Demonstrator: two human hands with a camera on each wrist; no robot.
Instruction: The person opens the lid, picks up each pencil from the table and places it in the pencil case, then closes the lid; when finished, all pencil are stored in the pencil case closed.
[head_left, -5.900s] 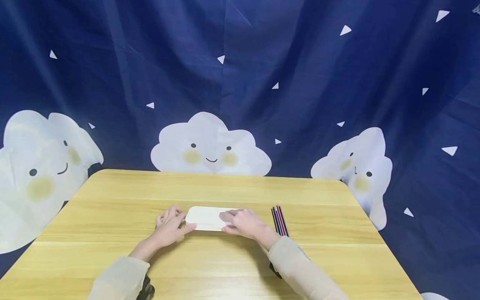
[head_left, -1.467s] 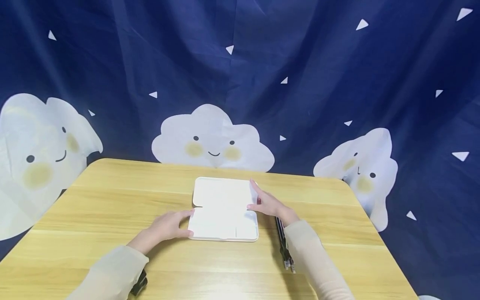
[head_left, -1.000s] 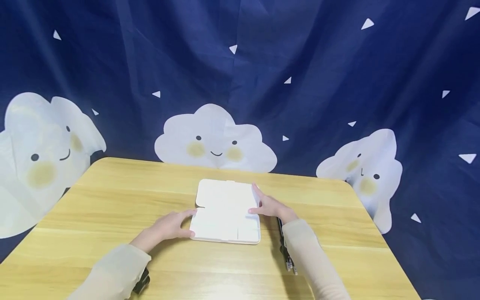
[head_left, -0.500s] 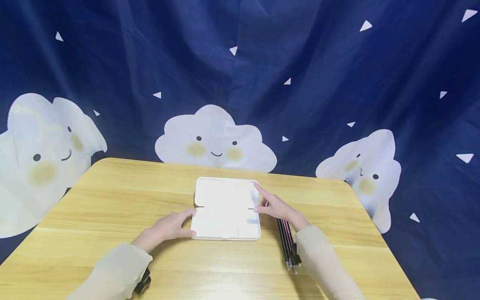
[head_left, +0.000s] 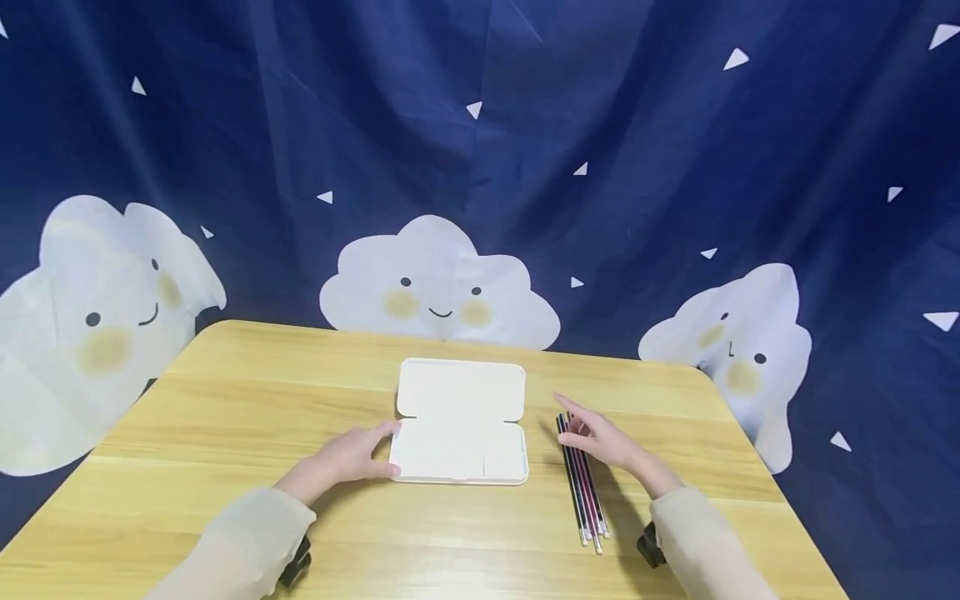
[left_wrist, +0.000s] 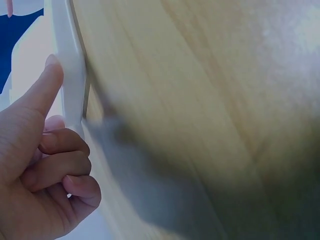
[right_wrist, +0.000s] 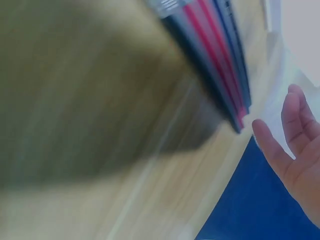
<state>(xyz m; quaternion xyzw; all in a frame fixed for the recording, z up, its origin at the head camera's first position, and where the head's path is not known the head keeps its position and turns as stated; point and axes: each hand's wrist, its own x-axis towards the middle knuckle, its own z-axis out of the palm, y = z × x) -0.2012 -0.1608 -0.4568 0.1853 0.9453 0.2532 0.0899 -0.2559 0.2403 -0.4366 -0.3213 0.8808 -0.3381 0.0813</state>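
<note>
A white pencil case (head_left: 461,450) lies unfolded flat on the wooden table, its lid (head_left: 461,389) laid back on the far side. A small divider shows at the right of its tray. My left hand (head_left: 347,454) holds the tray's left end between thumb and index finger; in the left wrist view the thumb presses the white wall (left_wrist: 74,65) and the other fingers are curled. My right hand (head_left: 603,439) hovers over the far ends of several pencils (head_left: 581,483), dark and red, with its fingers apart and nothing held. In the right wrist view the pencils (right_wrist: 212,55) lie beside the fingertips.
The light wooden table (head_left: 300,400) has rounded far corners. Behind it hangs a dark blue curtain (head_left: 600,100) with white clouds and triangles. A black wrist device (head_left: 651,546) sits under the right sleeve, another (head_left: 296,564) under the left.
The case, closed at first, now lies opened with its lid back. My right hand has left the lid and moved right, over the pencils. My left hand stays at the case's left end.
</note>
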